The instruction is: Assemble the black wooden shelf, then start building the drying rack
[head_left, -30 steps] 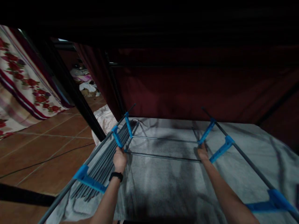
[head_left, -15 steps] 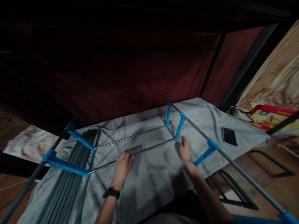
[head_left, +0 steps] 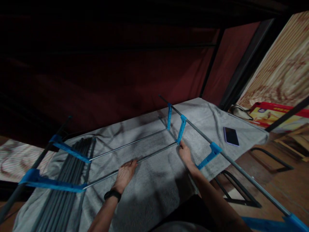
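The left hand (head_left: 126, 174) is half curled over the near crossbar (head_left: 157, 152), but I can't see under the fingers, so no idea if it's really gripping. The right hand (head_left: 184, 153) looks pinched shut on the foot of the near right bracket (head_left: 182, 129), right where that bar ends. The whole frame sits on the grey blanket (head_left: 149, 190).

My worry is the other end: no hand is on the near left bracket (head_left: 53, 183), so a twist at the right corner could work the bar loose there. The blanket's soft and wrinkled, which I reckon lets everything skew. Further out, if the left side swings, it might catch the loose tubes (head_left: 56, 206) bunched beside it. Shoving the right rail (head_left: 251, 180) outward could knock the phone (head_left: 231, 136), too.
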Tool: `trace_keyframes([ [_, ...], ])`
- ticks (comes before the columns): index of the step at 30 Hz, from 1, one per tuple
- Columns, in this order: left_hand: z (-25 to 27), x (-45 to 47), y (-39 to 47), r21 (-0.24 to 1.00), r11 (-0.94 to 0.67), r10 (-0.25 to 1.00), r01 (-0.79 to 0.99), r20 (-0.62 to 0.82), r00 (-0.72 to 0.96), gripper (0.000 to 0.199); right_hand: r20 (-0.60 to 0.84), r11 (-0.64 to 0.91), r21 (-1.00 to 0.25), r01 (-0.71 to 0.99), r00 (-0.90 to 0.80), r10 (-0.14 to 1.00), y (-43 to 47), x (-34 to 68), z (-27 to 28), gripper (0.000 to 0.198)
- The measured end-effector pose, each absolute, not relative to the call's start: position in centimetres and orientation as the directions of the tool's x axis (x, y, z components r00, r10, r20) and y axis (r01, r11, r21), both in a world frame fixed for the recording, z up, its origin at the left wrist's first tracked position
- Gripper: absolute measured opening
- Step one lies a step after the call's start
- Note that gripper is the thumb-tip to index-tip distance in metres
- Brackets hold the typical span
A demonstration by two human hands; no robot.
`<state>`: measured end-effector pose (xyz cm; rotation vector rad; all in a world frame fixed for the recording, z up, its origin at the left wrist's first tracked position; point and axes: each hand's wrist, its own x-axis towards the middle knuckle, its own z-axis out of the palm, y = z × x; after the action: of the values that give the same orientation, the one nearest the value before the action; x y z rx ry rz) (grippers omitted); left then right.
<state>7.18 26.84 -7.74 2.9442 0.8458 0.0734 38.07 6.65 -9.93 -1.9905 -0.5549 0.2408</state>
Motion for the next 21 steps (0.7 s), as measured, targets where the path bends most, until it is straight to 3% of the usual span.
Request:
trace_keyframes([
  [21, -7.73, 7.32, 27.09, 0.128, -0.838, 0.534, 0.530, -0.004, 0.845, 0.037, 0.014, -0.508, -0.815, 0.279, 0.886, 0.463, 7.19, 38.36, -9.23, 0.055],
])
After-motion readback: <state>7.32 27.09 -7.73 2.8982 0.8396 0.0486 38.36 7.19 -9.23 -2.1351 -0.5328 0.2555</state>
